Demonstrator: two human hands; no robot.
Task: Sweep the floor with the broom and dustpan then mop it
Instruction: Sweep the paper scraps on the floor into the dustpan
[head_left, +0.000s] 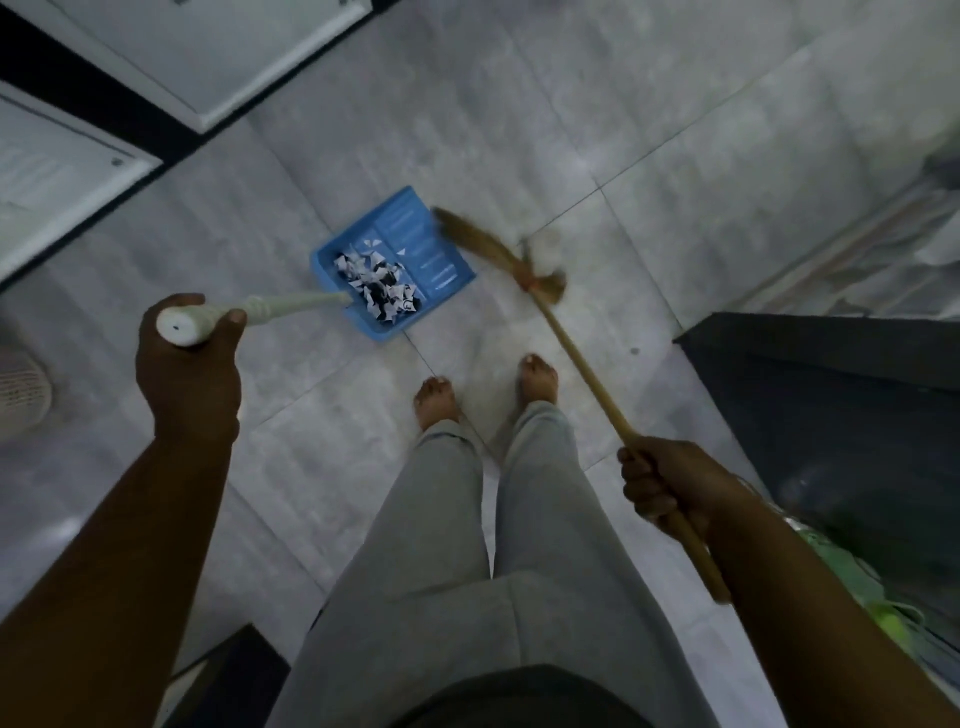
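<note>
- The person stands barefoot on the grey tiled floor (597, 130) and looks down at both hands.
- The left hand (189, 364) grips the top of a long white handle (280, 304), with fingers and thumb curled round it.
- That handle runs down to the blue dustpan (415, 228), which sits on the floor just in front of the feet.
- The open side of the dustpan faces the broom (571, 353).
- A pile of black and white paper scraps (376, 288) lies at the back of the pan, near the handle.
- The right hand (660, 483) is clenched tight round the broom's wooden stick, and a bit of stick pokes out behind it.
- The brown bristles (483, 241) are right at the open edge of the pan. They are blurry, so it is hard to tell if they touch it.
- A pale blur beside the broom head may be one more scrap, but it is too fuzzy to be sure.
- This looks like the sweeping step, near its end, with the last bits being pushed into the pan.
- The next move likely calls for a short, soft push toward the pan while the left hand holds it flat and steady.
- The pan should then be lifted level, so the light scraps do not slide out.
- No mop shows here, so the mopping has not begun.
</note>
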